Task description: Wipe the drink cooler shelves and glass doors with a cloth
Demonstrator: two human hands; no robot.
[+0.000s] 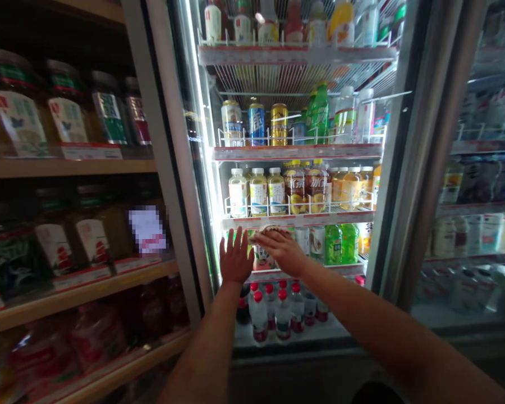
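In the head view, my left hand (236,257) is raised with its fingers spread, palm facing the glass door (278,359) of a lit drinks cooler. It holds nothing. Just right of it, my right hand (283,251) has its fingers together over a crumpled, pale cloth (271,230), pressing it toward the glass. Part of the cloth is hidden under the fingers. Behind my hands, inside the cooler, are small tea bottles (258,192) and, lower down, red-capped water bottles (283,314).
Green bottles (333,245), cans (256,123) and orange juice bottles (352,188) fill the cooler's wire shelves. A metal door frame (425,151) stands to the right, with another cooler beyond. Wooden shelves (71,167) with large bottles (21,106) are on the left.
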